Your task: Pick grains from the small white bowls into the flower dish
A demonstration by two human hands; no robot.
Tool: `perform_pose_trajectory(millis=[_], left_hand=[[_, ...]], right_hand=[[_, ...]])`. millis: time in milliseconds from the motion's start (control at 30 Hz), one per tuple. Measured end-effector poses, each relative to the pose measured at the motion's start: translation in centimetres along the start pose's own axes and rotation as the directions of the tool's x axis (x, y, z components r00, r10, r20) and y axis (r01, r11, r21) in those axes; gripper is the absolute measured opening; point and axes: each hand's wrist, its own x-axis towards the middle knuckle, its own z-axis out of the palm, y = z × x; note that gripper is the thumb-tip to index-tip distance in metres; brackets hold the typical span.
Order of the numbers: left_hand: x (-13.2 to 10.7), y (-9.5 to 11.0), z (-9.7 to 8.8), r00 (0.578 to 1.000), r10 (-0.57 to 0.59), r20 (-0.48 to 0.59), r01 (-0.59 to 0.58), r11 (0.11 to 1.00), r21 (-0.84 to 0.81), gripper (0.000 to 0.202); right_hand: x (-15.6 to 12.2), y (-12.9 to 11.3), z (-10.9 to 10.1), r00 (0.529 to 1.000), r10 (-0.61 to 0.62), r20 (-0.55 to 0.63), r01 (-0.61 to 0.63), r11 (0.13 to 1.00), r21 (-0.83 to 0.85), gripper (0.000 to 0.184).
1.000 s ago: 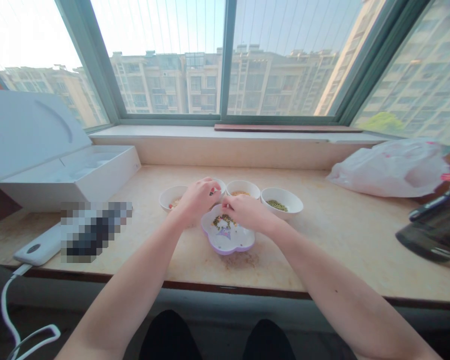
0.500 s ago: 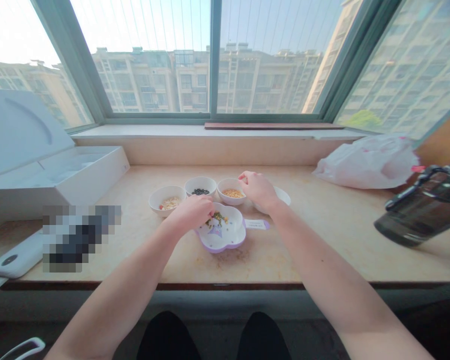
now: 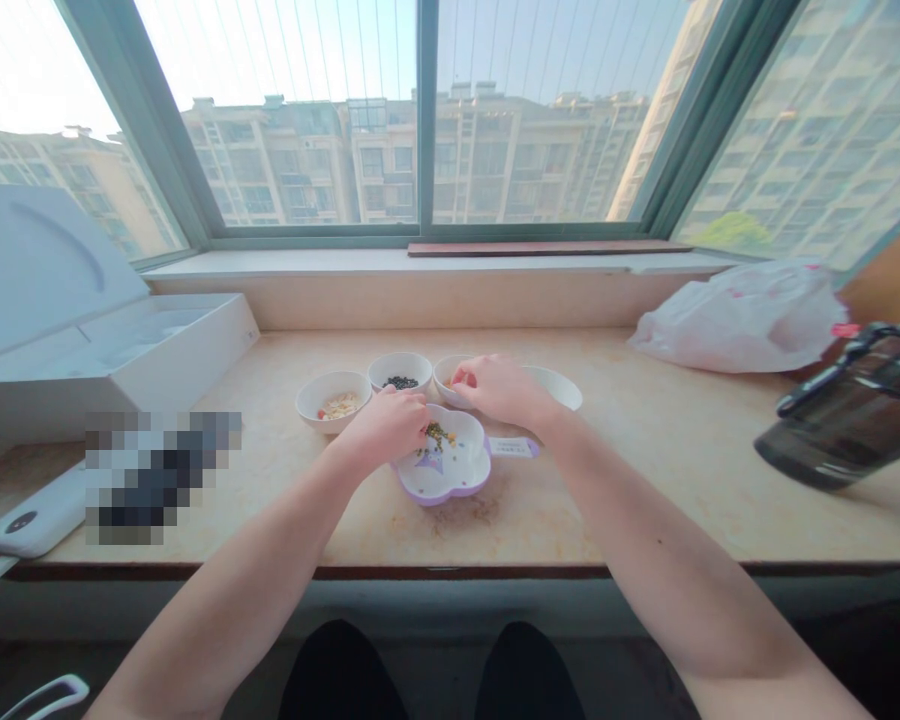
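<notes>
A purple-rimmed white flower-shaped dish (image 3: 450,475) holds a small heap of mixed grains (image 3: 436,434). My left hand (image 3: 386,425) rests at the dish's left edge, fingers pinched together on the heap. My right hand (image 3: 499,388) hovers over the bowl of yellow grains (image 3: 442,372), fingers curled into a pinch; what they hold is too small to see. Behind the dish stand a bowl of pale grains (image 3: 333,397), a bowl of black grains (image 3: 400,371) and a partly hidden white bowl (image 3: 562,385).
An open white box (image 3: 105,345) sits at the left, with a white power bank (image 3: 41,515) near the front edge. A white plastic bag (image 3: 742,315) and a dark jug (image 3: 847,415) lie at the right. A small label (image 3: 514,447) is beside the dish.
My right hand went from the dish out to the far right bowl, then came back left over the yellow-grain bowl. My left hand dropped from the black-grain bowl to the dish.
</notes>
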Motion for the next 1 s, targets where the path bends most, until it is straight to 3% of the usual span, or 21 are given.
perform_pose_trajectory(millis=[133,300,433,767,1000], left_hand=[[-0.3,-0.6,-0.9,0.996,-0.030,-0.081,0.023,0.997,-0.075,0.021],[-0.4,-2.6,-1.4,0.946,-0.208,-0.247,0.109,0.926,-0.362,0.016],[0.0,-3.3,-0.9,0.911,-0.272,-0.311,0.104,0.879,-0.465,0.017],[0.2,-2.5,-0.5,0.917,-0.231,-0.323,0.009,0.825,-0.566,0.011],[0.3,-2.8,-0.4,0.902,-0.318,-0.294,-0.024,0.641,-0.767,0.016]], right_hand=[[-0.2,-0.8,0.7,0.991,-0.098,0.089,0.101,0.994,-0.031,0.019],[-0.4,-2.2,2.0,0.989,-0.089,0.120,0.113,0.970,-0.213,0.030],[-0.6,-3.3,2.6,0.992,-0.044,0.116,0.081,0.937,-0.339,0.035],[-0.2,-3.4,3.4,0.993,0.009,0.116,0.035,0.927,-0.373,0.031],[-0.6,-3.4,2.7,0.987,-0.013,0.161,0.064,0.947,-0.314,0.031]])
